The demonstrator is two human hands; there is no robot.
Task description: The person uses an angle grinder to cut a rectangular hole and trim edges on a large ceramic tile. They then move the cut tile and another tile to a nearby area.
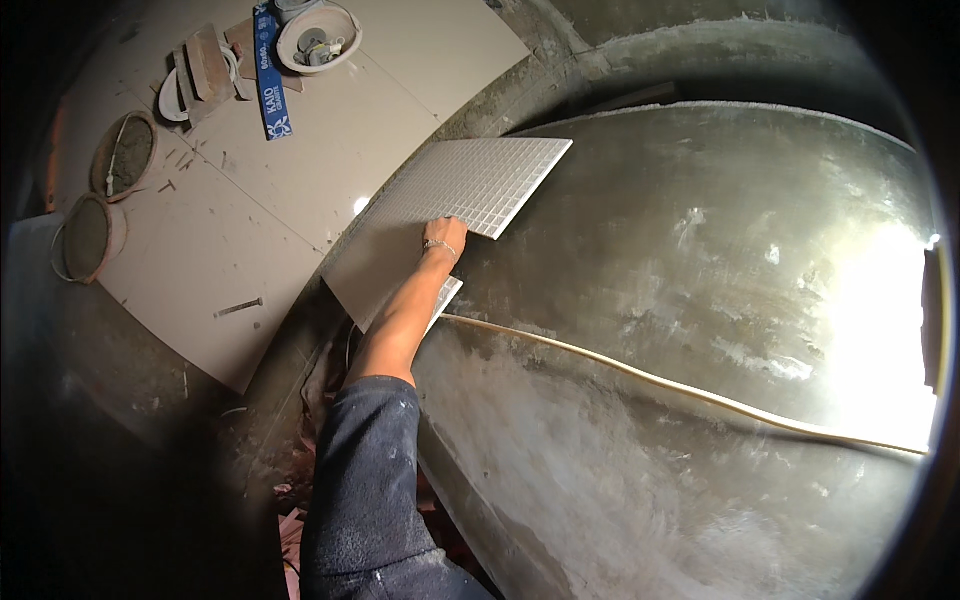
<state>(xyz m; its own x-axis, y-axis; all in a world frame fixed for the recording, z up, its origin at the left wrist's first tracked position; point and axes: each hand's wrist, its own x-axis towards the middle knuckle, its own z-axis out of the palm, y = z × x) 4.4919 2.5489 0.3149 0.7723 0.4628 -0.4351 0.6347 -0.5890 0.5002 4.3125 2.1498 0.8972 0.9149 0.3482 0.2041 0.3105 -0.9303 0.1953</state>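
Observation:
My left arm, in a dark dusty sleeve, reaches up from the lower edge. My left hand, with a bracelet at the wrist, is closed on the inner edge of a large pale tile. The tile's ribbed grid back faces up, and part of it lies in shadow. Its right side is stepped: one corner juts out beyond the hand, another nearer me beside the forearm. Whether this is one notched piece or two cannot be told. My fingertips are hidden. My right hand is out of view.
Pale floor tiles at left bear two mortar buckets, a blue printed strip, a bowl of small parts, stacked offcuts and a narrow bar. A light hose or cable crosses the grey plastered surface.

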